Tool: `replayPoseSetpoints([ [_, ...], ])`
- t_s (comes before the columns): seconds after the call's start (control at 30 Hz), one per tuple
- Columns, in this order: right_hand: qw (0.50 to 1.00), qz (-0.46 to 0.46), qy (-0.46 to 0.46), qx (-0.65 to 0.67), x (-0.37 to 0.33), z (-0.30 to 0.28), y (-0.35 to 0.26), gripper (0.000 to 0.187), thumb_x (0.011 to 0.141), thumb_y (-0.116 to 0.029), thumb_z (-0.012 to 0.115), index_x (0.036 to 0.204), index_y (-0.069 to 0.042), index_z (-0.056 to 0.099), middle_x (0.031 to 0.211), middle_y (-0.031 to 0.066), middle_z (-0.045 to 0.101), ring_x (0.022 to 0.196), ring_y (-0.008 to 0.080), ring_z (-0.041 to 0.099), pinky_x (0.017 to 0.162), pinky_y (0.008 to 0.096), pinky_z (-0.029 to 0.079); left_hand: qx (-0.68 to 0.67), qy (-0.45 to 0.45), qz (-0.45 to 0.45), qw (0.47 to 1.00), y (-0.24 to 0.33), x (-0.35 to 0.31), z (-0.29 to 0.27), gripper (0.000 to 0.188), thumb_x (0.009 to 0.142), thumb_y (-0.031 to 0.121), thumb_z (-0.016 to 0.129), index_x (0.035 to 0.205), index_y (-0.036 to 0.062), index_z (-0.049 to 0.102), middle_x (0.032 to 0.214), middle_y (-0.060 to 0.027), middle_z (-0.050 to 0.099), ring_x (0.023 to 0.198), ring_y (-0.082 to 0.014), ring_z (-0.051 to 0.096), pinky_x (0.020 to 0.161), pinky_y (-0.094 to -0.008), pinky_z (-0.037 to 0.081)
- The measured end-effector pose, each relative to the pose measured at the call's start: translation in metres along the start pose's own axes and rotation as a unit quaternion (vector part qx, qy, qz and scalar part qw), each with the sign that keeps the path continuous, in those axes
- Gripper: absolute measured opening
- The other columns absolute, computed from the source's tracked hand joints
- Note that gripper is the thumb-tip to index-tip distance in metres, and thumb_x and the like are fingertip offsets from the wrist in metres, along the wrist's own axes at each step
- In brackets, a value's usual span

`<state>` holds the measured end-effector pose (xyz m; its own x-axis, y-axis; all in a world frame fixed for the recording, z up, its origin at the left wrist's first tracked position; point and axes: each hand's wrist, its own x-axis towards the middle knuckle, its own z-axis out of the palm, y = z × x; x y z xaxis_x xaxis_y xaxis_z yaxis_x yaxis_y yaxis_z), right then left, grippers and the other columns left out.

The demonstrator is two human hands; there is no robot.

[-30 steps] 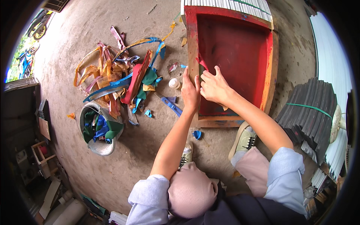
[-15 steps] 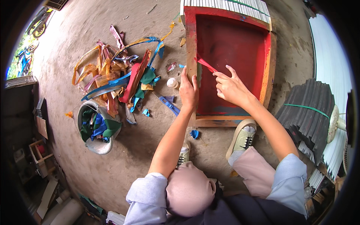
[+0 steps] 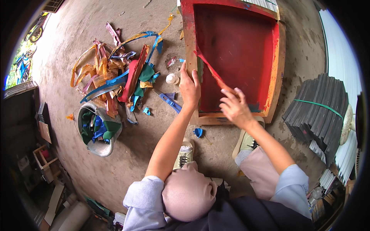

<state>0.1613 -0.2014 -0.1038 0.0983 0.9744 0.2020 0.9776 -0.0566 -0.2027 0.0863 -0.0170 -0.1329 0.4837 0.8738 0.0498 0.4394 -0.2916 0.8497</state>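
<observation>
sleeves [image 3: 143, 193]: light blue, rolled | garment [image 3: 235, 215]: dark | trousers [image 3: 188, 197]: dusty pink | shoes [image 3: 182, 159]: pale green, dark laces | hands [image 3: 190, 88]: bare

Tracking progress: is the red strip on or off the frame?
Partly off: the strip's upper end meets the frame; the right hand holds its lower end.

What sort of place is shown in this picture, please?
Probably a small workshop: there is a red-stained wooden frame, a blue cutter near a heap of coloured strips, and a bound stack of dark slats.

White slats [image 3: 265, 4] partly beyond the top edge, right fingers [image 3: 228, 101] blurry
</observation>
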Motion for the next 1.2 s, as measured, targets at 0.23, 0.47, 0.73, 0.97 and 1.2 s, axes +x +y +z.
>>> replayPoseSetpoints([
  [0.23,0.982,0.169,-0.079,0.036,0.033,0.05,-0.062,0.038,0.062,-0.023,0.077,0.092,-0.004,0.063,0.111,0.0147,0.049,0.119,0.0294,0.037,0.104,0.0567,0.023,-0.015,0.006,0.025,1.0,0.004,0.0,0.0,0.044,0.094,0.021,0.046,0.133,0.003,0.036,0.121,-0.0253,0.053,0.104,-0.0433,0.055,0.083,-0.0468,0.047],
  [0.47,0.966,0.228,-0.125,0.013,0.039,0.054,-0.064,0.028,0.059,-0.025,0.079,0.078,-0.006,0.071,0.118,0.0131,0.049,0.124,0.0275,0.035,0.106,0.0613,0.019,0.001,0.006,0.017,1.0,0.001,0.002,-0.002,0.045,0.095,0.024,0.046,0.134,0.0039,0.035,0.12,-0.0252,0.054,0.103,-0.0433,0.055,0.082,-0.0469,0.047],
  [0.73,0.963,0.255,-0.081,0.025,0.037,0.063,-0.068,0.034,0.057,-0.019,0.08,0.085,-0.004,0.069,0.118,0.0142,0.047,0.124,0.0292,0.034,0.105,0.0635,0.018,-0.014,-0.018,-0.012,1.0,0.001,0.002,-0.002,0.046,0.095,0.026,0.046,0.135,0.0043,0.034,0.121,-0.0255,0.053,0.103,-0.043,0.056,0.082,-0.0471,0.047],
  [0.97,0.96,0.265,-0.087,0.026,0.04,0.061,-0.074,0.044,0.057,-0.017,0.08,0.095,-0.001,0.065,0.116,0.0161,0.046,0.124,0.0306,0.034,0.104,0.0627,0.02,-0.002,0.005,0.014,1.0,-0.002,0.002,0.0,0.045,0.095,0.025,0.045,0.135,0.0067,0.034,0.106,-0.0252,0.059,0.089,-0.0422,0.06,0.074,-0.0459,0.048],
  [1.2,0.961,0.265,-0.058,0.059,0.036,0.067,-0.075,0.049,0.057,-0.016,0.079,0.1,0.0,0.062,0.116,0.0153,0.045,0.12,0.0303,0.036,0.105,0.0599,0.021,-0.023,-0.011,0.001,1.0,0.001,0.002,-0.002,0.046,0.095,0.025,0.046,0.135,0.0044,0.035,0.12,-0.0257,0.053,0.102,-0.0426,0.056,0.082,-0.0472,0.047],
])
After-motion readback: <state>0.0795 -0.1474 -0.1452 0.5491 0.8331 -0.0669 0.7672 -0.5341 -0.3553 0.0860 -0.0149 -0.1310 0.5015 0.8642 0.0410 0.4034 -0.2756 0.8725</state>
